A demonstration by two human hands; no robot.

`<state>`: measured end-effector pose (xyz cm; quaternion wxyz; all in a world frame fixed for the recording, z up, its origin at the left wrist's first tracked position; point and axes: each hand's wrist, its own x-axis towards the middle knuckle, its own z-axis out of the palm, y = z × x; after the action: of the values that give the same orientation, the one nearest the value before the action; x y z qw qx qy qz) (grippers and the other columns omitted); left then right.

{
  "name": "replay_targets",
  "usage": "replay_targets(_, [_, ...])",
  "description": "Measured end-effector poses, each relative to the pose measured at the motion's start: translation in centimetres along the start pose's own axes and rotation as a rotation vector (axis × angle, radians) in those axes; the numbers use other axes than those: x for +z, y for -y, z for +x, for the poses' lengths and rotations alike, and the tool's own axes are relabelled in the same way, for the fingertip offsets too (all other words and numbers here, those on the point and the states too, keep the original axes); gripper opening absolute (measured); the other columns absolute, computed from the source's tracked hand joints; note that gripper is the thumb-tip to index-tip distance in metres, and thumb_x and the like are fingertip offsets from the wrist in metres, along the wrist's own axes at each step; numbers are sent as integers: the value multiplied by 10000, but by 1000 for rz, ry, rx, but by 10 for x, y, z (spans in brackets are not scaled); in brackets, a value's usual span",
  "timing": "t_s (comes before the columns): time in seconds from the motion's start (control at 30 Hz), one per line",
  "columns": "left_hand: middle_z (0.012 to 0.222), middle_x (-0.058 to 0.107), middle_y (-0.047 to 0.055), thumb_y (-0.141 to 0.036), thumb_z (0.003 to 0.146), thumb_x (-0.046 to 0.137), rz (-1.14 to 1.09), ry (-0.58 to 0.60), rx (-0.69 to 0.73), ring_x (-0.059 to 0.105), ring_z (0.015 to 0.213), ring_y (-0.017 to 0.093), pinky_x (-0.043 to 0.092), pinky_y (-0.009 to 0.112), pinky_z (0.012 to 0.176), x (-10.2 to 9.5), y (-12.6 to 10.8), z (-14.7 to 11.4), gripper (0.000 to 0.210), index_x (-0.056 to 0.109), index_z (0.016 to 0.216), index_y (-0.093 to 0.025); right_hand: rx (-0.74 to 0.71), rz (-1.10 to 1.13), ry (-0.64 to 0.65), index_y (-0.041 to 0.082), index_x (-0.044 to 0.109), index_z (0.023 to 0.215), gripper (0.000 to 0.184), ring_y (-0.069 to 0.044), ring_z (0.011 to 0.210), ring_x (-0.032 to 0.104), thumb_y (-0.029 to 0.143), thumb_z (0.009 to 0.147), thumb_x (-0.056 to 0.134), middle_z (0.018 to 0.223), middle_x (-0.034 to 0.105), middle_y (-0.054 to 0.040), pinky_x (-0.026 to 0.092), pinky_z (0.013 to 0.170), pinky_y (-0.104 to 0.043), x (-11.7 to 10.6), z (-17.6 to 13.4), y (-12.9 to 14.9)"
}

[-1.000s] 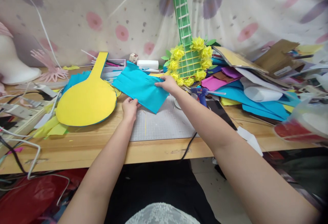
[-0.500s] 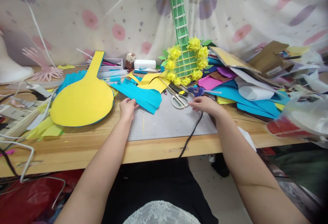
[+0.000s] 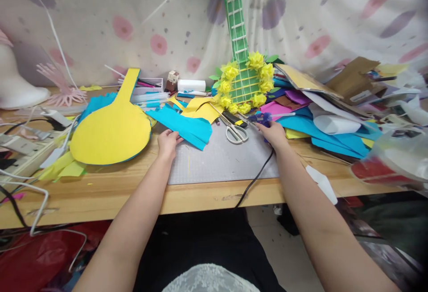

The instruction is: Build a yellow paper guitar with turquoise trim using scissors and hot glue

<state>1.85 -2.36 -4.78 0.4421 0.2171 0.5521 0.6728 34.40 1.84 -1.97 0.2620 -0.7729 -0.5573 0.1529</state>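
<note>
My left hand (image 3: 168, 144) pinches the lower left edge of a piece of blue crepe paper (image 3: 192, 127), which rests partly on the grey cutting mat (image 3: 214, 162). Over at the right side of the mat, my right hand (image 3: 273, 135) closes round the handle of a blue hot glue gun (image 3: 264, 117). A clear glue stick juts from the gun's back, and its black cord (image 3: 253, 180) runs down over the table edge. Scissors with white handles (image 3: 236, 134) lie left of that hand, beside a black and yellow cutter (image 3: 236, 121).
A yellow guitar-shaped cutout (image 3: 112, 133) lies at left. A green paper guitar with yellow flowers (image 3: 245, 84) leans against the curtain. Coloured sheets (image 3: 334, 136) pile up at right, near a clear plastic tub (image 3: 391, 158). A power strip (image 3: 26, 158) and cables crowd the left.
My right hand has moved forward from beside the scissors onto the glue gun and closed on its handle. My left hand keeps its hold on the blue crepe paper. The view has shifted slightly.
</note>
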Motion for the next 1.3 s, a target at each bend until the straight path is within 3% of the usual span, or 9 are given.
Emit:
replay_targets(0.13, [511, 528, -17, -78, 579, 622, -6, 6, -10, 526, 498, 86, 531, 268, 594, 1, 0, 0, 152, 487, 553, -143, -65, 503, 170, 140, 635, 944, 403, -206, 794, 625, 466, 710, 591, 970, 663, -142, 481, 581, -277, -13, -14, 11])
replay_targets(0.2, [523, 542, -11, -81, 580, 619, -10, 14, -14, 540, 508, 92, 530, 267, 596, 0, 0, 1, 142, 492, 563, -144, -136, 585, 267, 157, 631, 874, 366, -173, 770, 605, 476, 698, 604, 982, 654, -127, 456, 539, -244, -20, -23, 21])
replay_targets(0.37, [541, 547, -7, -89, 587, 612, -20, 24, -4, 549, 524, 94, 535, 272, 611, -2, 2, 1, 140, 487, 556, -144, -303, 451, 587, 134, 654, 807, 435, -96, 511, 462, 555, 726, 580, 603, 564, -34, 351, 455, -229, -24, -47, 47])
replay_targets(0.47, [540, 541, -10, -106, 574, 639, -17, 36, 9, 554, 542, 97, 539, 275, 629, -3, 3, 2, 157, 488, 563, -147, -339, 310, 670, 141, 658, 818, 434, -83, 475, 411, 558, 712, 596, 555, 536, -7, 331, 443, -227, -17, -59, 56])
replay_targets(0.8, [554, 528, -16, -104, 577, 627, 3, 52, 28, 546, 540, 90, 528, 254, 609, -3, 4, 4, 141, 492, 569, -146, -354, 133, 746, 161, 660, 863, 456, -74, 497, 444, 581, 691, 612, 750, 661, -58, 327, 408, -206, 4, -68, 72])
replay_targets(1.0, [578, 534, -10, -106, 584, 649, 7, 49, 21, 553, 544, 98, 532, 298, 647, -3, 3, 4, 176, 478, 565, -146, -354, 83, 731, 160, 651, 869, 474, -73, 487, 450, 598, 694, 601, 728, 659, -49, 326, 402, -203, 1, -69, 77])
replay_targets(1.3, [556, 537, -15, -84, 567, 592, 0, 57, 31, 536, 522, 81, 526, 244, 597, -3, 4, 4, 118, 491, 564, -144, -365, 10, 726, 172, 663, 807, 445, -82, 482, 454, 598, 699, 596, 635, 611, -32, 327, 408, -213, 0, -70, 79])
